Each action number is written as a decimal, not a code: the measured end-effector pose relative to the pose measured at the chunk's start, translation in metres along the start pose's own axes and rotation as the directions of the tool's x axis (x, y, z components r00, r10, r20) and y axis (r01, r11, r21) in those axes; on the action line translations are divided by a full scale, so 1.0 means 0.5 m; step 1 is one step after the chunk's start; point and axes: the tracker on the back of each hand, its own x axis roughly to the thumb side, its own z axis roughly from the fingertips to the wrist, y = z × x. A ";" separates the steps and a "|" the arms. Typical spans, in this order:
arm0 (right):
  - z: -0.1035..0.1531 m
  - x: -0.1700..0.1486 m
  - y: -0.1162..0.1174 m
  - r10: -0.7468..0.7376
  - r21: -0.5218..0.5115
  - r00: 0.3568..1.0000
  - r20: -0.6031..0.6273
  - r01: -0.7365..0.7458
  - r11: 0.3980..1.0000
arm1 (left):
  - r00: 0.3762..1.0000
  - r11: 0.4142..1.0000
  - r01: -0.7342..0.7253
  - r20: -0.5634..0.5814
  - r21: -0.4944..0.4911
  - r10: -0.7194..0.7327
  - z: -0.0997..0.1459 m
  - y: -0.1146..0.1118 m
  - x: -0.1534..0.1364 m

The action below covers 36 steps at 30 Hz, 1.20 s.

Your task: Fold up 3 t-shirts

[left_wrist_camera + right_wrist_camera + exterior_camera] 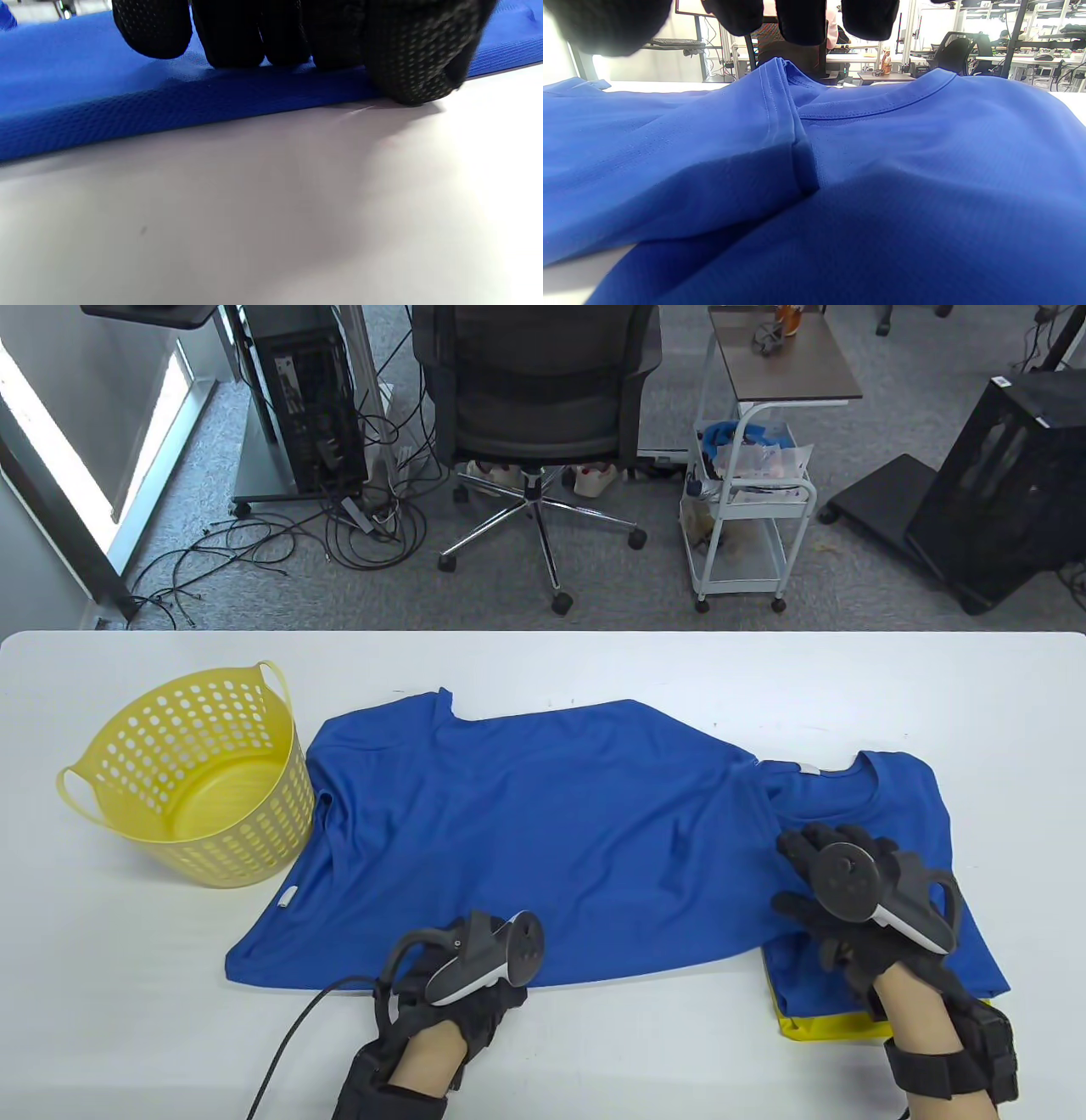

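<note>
Blue t-shirt lay spread flat on the white table; both gloved hands rested at its edges.

A yellow basket (191, 780) stood at far left; the blue t-shirt (526, 831) lay beside it; the left hand (462, 984) pressed its fingers (237, 38) on the near hem; the right hand (857, 899), fingers spread, rested on a folded blue shirt (899, 806) stacked over a yellow shirt (836, 1028).

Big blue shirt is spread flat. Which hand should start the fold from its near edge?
Left, probably. The left hand already has its fingertips on the near edge of the spread blue t-shirt. The right hand is off to the side, over the folded blue t-shirt.
</note>
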 end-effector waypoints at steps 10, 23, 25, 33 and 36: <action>0.000 -0.004 -0.002 -0.015 -0.002 1.000 -0.002 0.015 1.000 | 1.000 0.999 -0.024 0.013 0.025 0.023 -0.002 0.002 0.009; -0.001 -0.005 -0.007 -0.033 -0.010 0.999 0.005 0.033 0.999 | 0.988 0.968 -0.152 0.052 0.201 0.144 0.005 0.032 -0.009; 0.000 -0.004 -0.011 -0.046 -0.013 0.999 0.012 0.047 0.999 | 0.982 0.949 -0.189 0.039 0.254 0.186 0.006 0.048 -0.016; -0.006 0.028 -0.047 -0.125 -0.029 0.990 0.073 0.127 0.991 | 0.971 0.906 -0.225 0.001 0.359 0.241 0.000 0.133 -0.022; -0.018 0.062 -0.051 -0.152 0.024 0.982 0.112 0.150 0.988 | 0.968 0.890 -0.230 0.000 0.394 0.250 -0.013 0.171 -0.019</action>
